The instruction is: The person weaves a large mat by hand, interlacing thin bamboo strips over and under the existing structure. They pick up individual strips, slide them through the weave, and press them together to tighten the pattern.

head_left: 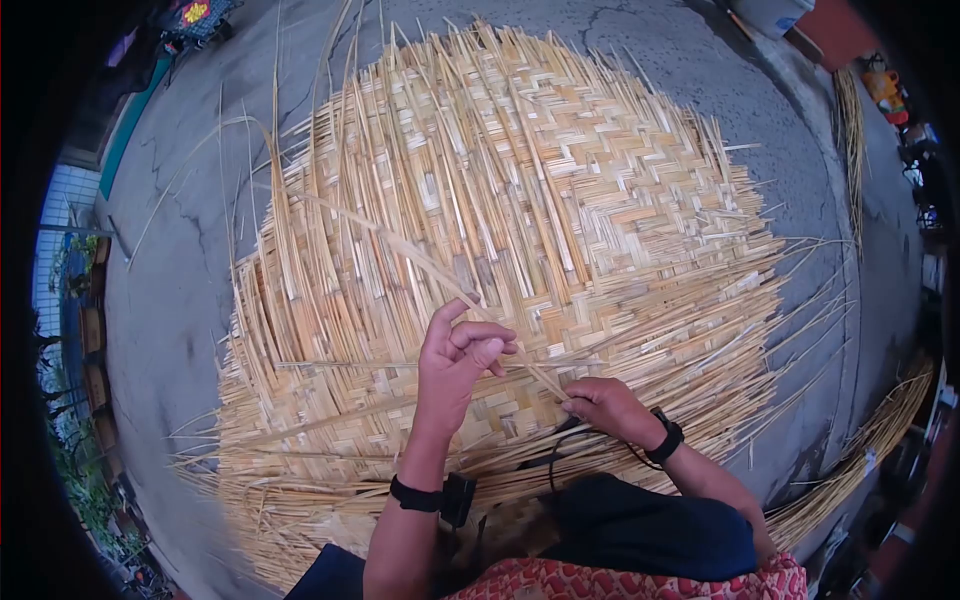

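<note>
A large mat point(610, 215) of woven pale strips covers the ground before me, with loose ends fanning out at its edges. One long flat strip point(415, 255) runs diagonally above the weave, from the upper left down to my right hand point(605, 408). That hand pinches the strip's lower end near the mat's front part. Around the strip's middle is my left hand point(465, 345), raised over the mat, its fingers curled and the strip passing by the fingertips. Black bands circle both wrists.
Bundles of long strips lie on the ground at the lower right point(880, 425) and upper right point(853, 150). Potted plants point(85, 480) line the left side. A pale container point(775, 15) stands at the top right. My knees are at the mat's near edge.
</note>
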`<state>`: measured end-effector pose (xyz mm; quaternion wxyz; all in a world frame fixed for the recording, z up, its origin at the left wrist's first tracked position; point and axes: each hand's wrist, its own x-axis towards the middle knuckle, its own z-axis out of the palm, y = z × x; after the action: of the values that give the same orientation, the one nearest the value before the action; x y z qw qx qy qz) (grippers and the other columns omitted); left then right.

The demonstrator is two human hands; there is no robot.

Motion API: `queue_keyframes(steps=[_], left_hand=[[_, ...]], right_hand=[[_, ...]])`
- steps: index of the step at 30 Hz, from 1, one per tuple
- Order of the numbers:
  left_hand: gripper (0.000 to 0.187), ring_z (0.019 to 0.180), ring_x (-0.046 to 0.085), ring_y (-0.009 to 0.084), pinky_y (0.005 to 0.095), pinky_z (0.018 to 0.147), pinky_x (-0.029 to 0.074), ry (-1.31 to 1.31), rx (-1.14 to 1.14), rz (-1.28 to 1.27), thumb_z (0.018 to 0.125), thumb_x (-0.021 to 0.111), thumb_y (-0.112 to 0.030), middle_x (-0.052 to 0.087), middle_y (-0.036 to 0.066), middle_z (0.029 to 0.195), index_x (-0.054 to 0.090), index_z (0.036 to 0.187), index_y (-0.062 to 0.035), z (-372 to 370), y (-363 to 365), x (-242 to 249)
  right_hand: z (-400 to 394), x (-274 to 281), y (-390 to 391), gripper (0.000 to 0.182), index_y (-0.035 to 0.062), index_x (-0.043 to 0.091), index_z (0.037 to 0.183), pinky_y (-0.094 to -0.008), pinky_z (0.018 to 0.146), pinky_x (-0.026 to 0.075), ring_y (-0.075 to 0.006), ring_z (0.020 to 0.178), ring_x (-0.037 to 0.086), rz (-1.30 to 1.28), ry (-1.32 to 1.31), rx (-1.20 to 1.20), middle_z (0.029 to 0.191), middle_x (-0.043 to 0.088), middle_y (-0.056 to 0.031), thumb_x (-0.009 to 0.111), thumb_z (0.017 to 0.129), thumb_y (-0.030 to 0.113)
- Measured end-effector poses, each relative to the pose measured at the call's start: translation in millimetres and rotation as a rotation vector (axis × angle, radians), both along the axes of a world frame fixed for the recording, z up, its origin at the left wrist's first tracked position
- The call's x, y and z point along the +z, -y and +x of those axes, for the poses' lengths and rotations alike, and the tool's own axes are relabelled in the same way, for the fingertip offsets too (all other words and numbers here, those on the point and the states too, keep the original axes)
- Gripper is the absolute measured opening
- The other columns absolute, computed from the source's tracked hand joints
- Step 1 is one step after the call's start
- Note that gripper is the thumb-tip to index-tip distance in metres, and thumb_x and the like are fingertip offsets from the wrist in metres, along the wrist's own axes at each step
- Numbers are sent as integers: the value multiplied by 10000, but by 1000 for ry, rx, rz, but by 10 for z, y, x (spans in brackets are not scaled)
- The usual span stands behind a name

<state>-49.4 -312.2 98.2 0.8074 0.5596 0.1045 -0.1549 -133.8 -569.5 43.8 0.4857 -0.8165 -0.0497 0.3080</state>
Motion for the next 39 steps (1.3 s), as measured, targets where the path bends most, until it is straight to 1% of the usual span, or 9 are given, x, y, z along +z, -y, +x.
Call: queue_keyframes(steps=[3, 5, 13, 17, 19, 22, 31, 36, 39], left_hand=[[459, 878, 673, 153, 263, 671, 553, 0, -57, -41, 956, 708, -70, 688, 92, 971, 514, 1372, -53, -118, -9, -120], [252, 899, 641, 126, 257, 730, 545, 108, -192, 288, 974, 691, -56, 656, 54, 975, 629, 1216, -27, -185, -86, -112], [124, 937, 697, 183, 308, 793, 612, 59, 337, 3, 976, 644, 21, 691, 149, 1094, 582, 1083, 6, -663, -383, 105], [173, 998, 705, 217, 318, 795, 623, 141, 626, 181, 982, 610, 44, 688, 160, 1080, 535, 1128, -12, -1104, -573, 45], [170, 1002, 704, 223, 333, 801, 625, 126, 721, 149, 986, 599, 42, 687, 162, 1086, 535, 1133, -13, -1208, -749, 104], [156, 1001, 705, 235, 365, 813, 627, 25, 866, -5, 1000, 574, 23, 687, 169, 1099, 537, 1147, -17, -1523, -1038, 48], [143, 973, 701, 219, 361, 832, 604, -48, 811, -94, 1044, 541, -79, 695, 138, 1084, 538, 1183, -47, -1974, -1515, 95], [181, 948, 704, 231, 367, 780, 598, 27, 883, -3, 1064, 523, -125, 682, 129, 1008, 543, 1209, -18, -2214, -1884, 683], [248, 809, 652, 221, 395, 817, 553, 331, 1055, 29, 1103, 439, -198, 607, 72, 831, 521, 1240, -8, -2700, -2559, 1757]], right_hand=[[-43, -54, -44, 129, 56, 680, 1040, -391, 742, 513, -356, 829, 630, 82, 81, -34, 903, 660, -143, 688, 953, 151], [-38, -85, -29, 129, 51, 685, 1050, -392, 755, 518, -340, 843, 646, 71, 43, -67, 917, 662, -149, 684, 952, 135], [141, 48, -260, 110, 30, 689, 1033, -390, 771, 524, -335, 853, 649, 8, 239, -37, 911, 654, -141, 697, 930, 67], [223, 250, -620, 124, 29, 690, 1057, -384, 757, 532, -329, 849, 669, 15, 366, 79, 912, 662, -138, 683, 934, 43], [215, 369, -821, 170, 15, 682, 1119, -322, 716, 529, -218, 815, 678, 35, 141, 119, 899, 664, -110, 651, 952, 17], [103, 349, -1102, 160, 51, 703, 1092, -380, 754, 551, -354, 843, 688, 59, 211, 215, 958, 701, -161, 687, 935, 78], [-261, 535, -1441, 122, 50, 674, 1006, -381, 716, 530, -333, 819, 689, -148, 225, 363, 866, 701, -143, 656, 936, 148], [-299, 720, -1551, 197, -19, 650, 1124, -306, 758, 525, -181, 836, 663, 35, 357, 508, 907, 662, -104, 684, 956, 79], [-133, 1218, -1588, 277, -1, 642, 1206, -340, 835, 534, -221, 960, 670, 56, 365, 521, 1035, 685, -117, 674, 932, 22]])
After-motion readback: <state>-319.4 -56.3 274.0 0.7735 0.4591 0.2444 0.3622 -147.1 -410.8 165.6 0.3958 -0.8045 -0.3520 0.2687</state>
